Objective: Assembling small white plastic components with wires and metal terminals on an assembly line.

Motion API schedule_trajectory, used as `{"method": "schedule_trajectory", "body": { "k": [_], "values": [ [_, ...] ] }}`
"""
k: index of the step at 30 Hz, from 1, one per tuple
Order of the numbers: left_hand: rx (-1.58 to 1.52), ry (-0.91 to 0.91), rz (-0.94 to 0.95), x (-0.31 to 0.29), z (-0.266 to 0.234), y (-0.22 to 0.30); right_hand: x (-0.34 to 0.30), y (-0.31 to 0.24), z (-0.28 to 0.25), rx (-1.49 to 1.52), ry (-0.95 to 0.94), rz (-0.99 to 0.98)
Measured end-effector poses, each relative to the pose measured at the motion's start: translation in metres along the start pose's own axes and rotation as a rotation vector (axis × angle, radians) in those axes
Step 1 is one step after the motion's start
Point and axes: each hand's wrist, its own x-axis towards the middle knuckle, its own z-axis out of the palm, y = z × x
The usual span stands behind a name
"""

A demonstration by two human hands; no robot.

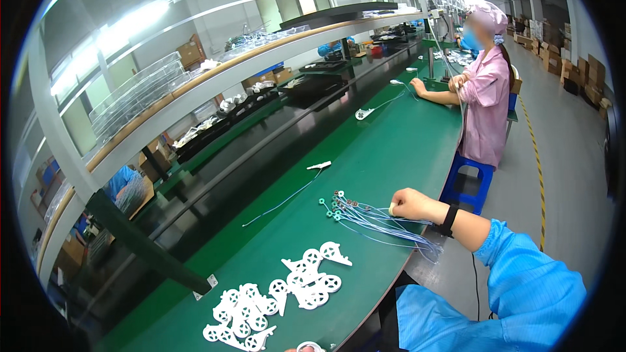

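Observation:
My right hand [411, 205], with a black band on its wrist, is closed in a pinch at a bundle of thin blue-white wires [375, 216]. Small green and brown round ends [337, 203] tip the wires, whose other ends hang past the table's near edge. Just a sliver of my left hand [291, 351] shows at the bottom edge, by a round white plastic part [309, 347] that it seems to hold. Beyond that part, several white plastic pieces with spoked round ends [244, 313] lie in a loose pile on the green table [274, 238].
A single wire with a white connector [319, 165] lies farther up the table. A co-worker in pink [486, 85] sits at the far right, beside a blue stool [468, 179]. A dark padded post [143, 241] and a shelf rail [228, 65] run along the left.

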Motion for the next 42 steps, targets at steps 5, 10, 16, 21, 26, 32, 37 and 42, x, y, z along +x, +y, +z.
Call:
{"method": "schedule_trajectory", "body": {
  "k": [5,10,16,21,26,32,37,42],
  "values": [
    [-0.008,-0.008,-0.003,0.000,0.004,0.004,0.013,0.028,-0.011,0.609,-0.037,-0.120],
    [-0.026,-0.053,-0.028,-0.011,0.010,0.007,-0.008,0.009,-0.063,0.460,0.299,-0.333],
    [-0.115,-0.198,-0.156,-0.027,0.025,0.005,-0.060,-0.017,-0.131,0.232,0.594,-0.400],
    [-0.255,-0.261,-0.232,-0.037,0.044,-0.001,-0.099,-0.050,-0.151,0.441,0.574,-0.359],
    [-0.426,-0.330,-0.439,-0.041,0.049,-0.020,-0.114,-0.072,-0.131,0.728,0.394,-0.291],
    [-0.506,-0.296,-0.466,-0.054,0.044,-0.030,-0.103,-0.080,-0.078,0.981,0.091,-0.252],
    [-0.508,-0.235,-0.428,-0.060,0.037,-0.032,-0.107,-0.103,-0.063,1.205,-0.049,-0.290],
    [-0.548,-0.151,-0.426,-0.061,0.042,-0.036,-0.121,-0.127,-0.034,1.347,-0.172,-0.354]
  ]
}}
